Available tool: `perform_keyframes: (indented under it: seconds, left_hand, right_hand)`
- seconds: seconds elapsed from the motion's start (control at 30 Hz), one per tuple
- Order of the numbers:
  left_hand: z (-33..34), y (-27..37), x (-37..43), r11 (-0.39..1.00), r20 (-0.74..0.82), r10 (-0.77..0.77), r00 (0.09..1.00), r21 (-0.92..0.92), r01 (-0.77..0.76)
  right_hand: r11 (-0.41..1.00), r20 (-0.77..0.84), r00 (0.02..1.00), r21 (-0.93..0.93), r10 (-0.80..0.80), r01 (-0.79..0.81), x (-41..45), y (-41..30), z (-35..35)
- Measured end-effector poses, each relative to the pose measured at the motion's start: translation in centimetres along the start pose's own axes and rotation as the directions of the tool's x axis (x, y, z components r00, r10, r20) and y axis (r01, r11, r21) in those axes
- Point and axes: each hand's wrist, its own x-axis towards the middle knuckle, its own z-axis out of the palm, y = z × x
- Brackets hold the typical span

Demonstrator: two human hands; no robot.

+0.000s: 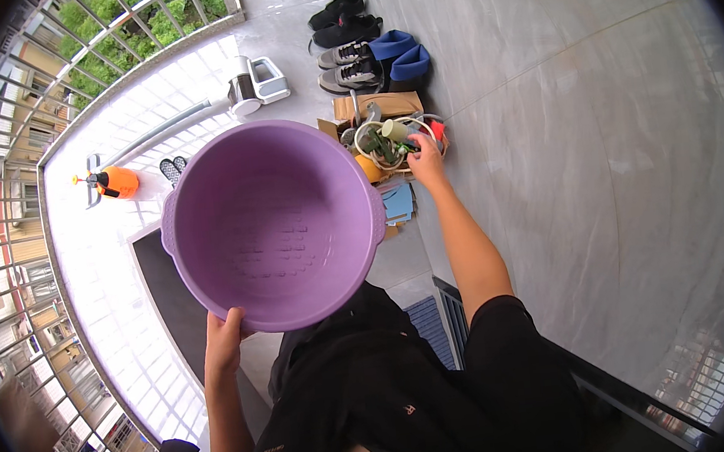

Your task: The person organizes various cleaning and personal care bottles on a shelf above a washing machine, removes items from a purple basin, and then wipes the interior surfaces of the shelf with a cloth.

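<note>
My left hand (224,338) grips the near rim of a large purple plastic basin (273,224), tilted so that its inside shows. The basin has a handle lug on each side and nothing in it. To its right, my right hand (425,158) reaches into a cluttered cardboard box (383,104). Its fingers are at a pale hoop-shaped bundle (401,168) and small green items; whether they grip anything is unclear. A pale green cylinder (394,131) lies just beyond the fingers. Something red and something yellow show at the box's edges.
Black shoes (346,30), grey sneakers (348,77) and blue-topped boots (410,62) stand beyond the box. A white-and-grey handled appliance (257,87) and an orange pump sprayer (117,182) are at the left, near the metal window bars (24,245). Blue sheets (398,203) lie beside the box.
</note>
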Motion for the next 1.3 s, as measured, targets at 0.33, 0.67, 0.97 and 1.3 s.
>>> perform_keyframes:
  seconds: [0.33,0.67,0.97,1.3]
  left_hand:
    - [3.6,5.3,-0.8,0.991,0.273,0.069,0.959,0.094,-0.098]
    - [8.2,7.7,6.4,0.863,0.712,-0.171,0.681,0.441,-0.244]
    - [14.6,0.5,-0.5,0.736,0.797,-0.541,0.269,0.603,-0.309]
    - [14.3,-18.5,-19.0,0.491,0.608,-0.793,-0.05,0.587,-0.644]
  right_hand:
    - [0.713,0.134,0.977,0.669,0.164,-0.211,-11.8,-17.3,-15.8]
    - [0.675,-0.334,0.764,0.717,0.552,-0.174,-32.1,-24.4,-23.0]
    - [0.746,-0.707,0.237,0.629,0.666,-0.22,-58.6,-31.8,-18.2]
    - [0.661,-0.618,-0.383,0.75,0.686,-0.026,-86.9,-44.7,-8.9]
